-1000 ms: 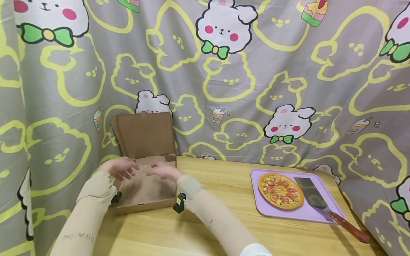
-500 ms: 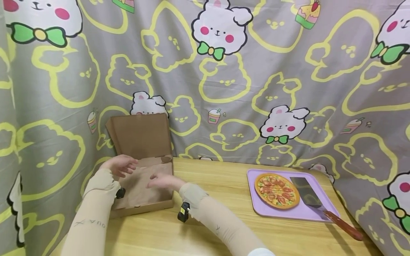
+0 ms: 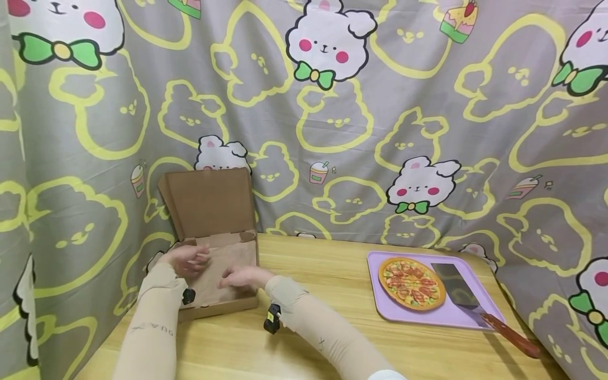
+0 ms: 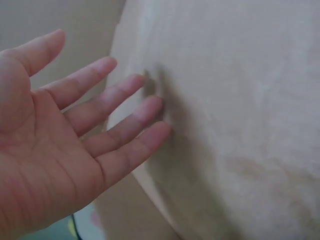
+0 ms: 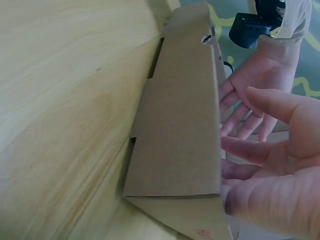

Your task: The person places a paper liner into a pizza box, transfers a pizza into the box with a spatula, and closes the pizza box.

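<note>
A brown cardboard pizza box [image 3: 218, 303] stands at the left of the table, its lid [image 3: 211, 203] raised and leaning back. Wrinkled brown paper [image 3: 216, 287] lines the inside. Over the left part of the box is my left hand [image 3: 187, 259]; the left wrist view shows its fingers [image 4: 127, 107] extended, their tips at or just above the paper. My right hand [image 3: 244, 277] reaches over the box's right side. In the right wrist view its fingers [image 5: 247, 150] are partly hidden behind the box wall [image 5: 182, 115]. Neither hand is seen holding anything.
To the right lies a purple tray [image 3: 394, 315] with a pizza [image 3: 412, 284] on it. Beside the pizza rests a pizza server [image 3: 456, 287], its wooden handle [image 3: 510, 335] jutting past the tray's front right corner. A patterned curtain [image 3: 351, 206] hangs behind the wooden table [image 3: 313, 295].
My left hand has come down and slightly right, nearer the paper in the box. The right hand has also sunk lower. Box, tray, pizza and server stay in place.
</note>
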A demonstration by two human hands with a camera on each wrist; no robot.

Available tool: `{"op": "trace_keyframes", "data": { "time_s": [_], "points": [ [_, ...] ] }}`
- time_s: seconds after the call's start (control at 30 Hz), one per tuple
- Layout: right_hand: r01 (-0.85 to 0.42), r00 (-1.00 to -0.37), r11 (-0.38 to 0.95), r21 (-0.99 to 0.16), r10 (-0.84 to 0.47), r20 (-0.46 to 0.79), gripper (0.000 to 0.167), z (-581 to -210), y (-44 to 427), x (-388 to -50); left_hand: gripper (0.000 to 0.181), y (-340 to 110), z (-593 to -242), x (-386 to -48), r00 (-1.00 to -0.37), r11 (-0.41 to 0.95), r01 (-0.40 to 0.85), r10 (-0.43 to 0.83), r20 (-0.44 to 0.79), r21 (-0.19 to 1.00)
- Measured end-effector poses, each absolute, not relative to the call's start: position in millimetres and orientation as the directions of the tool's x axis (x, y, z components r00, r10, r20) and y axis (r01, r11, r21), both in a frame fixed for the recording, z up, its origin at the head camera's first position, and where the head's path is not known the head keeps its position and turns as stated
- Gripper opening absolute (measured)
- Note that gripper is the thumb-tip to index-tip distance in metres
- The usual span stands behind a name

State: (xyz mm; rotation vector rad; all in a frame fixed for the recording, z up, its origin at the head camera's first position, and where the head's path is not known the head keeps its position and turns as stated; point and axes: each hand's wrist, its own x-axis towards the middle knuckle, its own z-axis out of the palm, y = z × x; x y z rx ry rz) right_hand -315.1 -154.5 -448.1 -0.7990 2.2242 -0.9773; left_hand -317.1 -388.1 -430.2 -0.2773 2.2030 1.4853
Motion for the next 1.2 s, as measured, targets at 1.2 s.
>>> {"op": "trace_keyframes", "data": {
  "time_s": [1.2],
  "points": [
    [-0.323, -0.701, 0.460, -0.827, -0.704, -0.118, 0.051, -431, -131, -313, 0.068, -398, -393, -291, -0.955, 0.577, -0.221, 0.034, -0.293, 0.786]
  ]
}}
